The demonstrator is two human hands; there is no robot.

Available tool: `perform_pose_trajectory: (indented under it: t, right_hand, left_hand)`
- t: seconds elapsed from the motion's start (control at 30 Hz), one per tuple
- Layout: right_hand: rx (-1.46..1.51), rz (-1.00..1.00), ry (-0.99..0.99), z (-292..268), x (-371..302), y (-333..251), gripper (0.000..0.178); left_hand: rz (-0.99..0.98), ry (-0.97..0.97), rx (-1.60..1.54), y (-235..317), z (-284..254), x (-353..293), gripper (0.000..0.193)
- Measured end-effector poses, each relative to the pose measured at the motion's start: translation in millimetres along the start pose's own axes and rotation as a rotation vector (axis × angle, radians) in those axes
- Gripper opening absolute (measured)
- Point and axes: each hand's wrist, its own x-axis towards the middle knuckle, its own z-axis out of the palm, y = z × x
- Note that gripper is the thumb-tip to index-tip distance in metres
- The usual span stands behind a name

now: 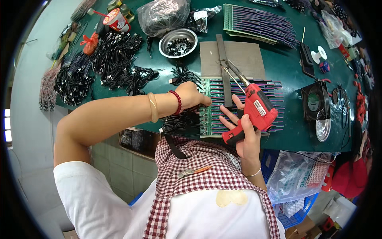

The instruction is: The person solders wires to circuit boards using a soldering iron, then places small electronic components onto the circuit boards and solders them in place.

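The right hand [250, 144] holds a red soldering gun [259, 108] over the green circuit boards [204, 122] on the desk [297, 137]; the left hand [190, 95] is at their left edge, whether pinching anything I cannot tell.

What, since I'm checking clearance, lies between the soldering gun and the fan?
In the head view, purple wire ends jut past the soldering gun; from there to the fan lies green table.
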Motion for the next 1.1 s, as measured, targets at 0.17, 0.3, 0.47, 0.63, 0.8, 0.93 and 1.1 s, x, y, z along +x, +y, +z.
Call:
perform_pose_trajectory:
  t: [0.17,0.3,0.47,0.63,0.8,0.93,1.1]
  right_hand:
    - [0.005,-0.01,0.014,2,2,6,0.044]
    - [0.052,-0.022,0.012,2,-1,6,0.034]
    - [0.219,-0.013,-0.027,-10,1,16,0.045]
    - [0.34,-0.011,-0.016,-9,0,13,0.03]
    - [0.229,-0.014,-0.023,-11,6,11,0.03]
    - [0.185,-0.027,-0.007,-16,-1,12,0.029]
    - [0.215,-0.026,0.006,-14,1,16,0.03]
  left_hand:
    - [0.0,0.101,0.121,13,0,-8,0.042]
    - [-0.101,0.052,0.171,30,1,-11,0.029]
    - [0.073,-0.013,-0.193,-4,-5,-9,0.036]
    - [0.269,-0.209,-0.598,-32,-5,-1,0.025]
    - [0.322,-0.114,-0.502,-34,-23,-29,0.03]
    - [0.386,0.015,-0.427,-53,-84,-79,0.034]
    - [0.365,0.398,-0.608,-140,-238,-153,0.029]
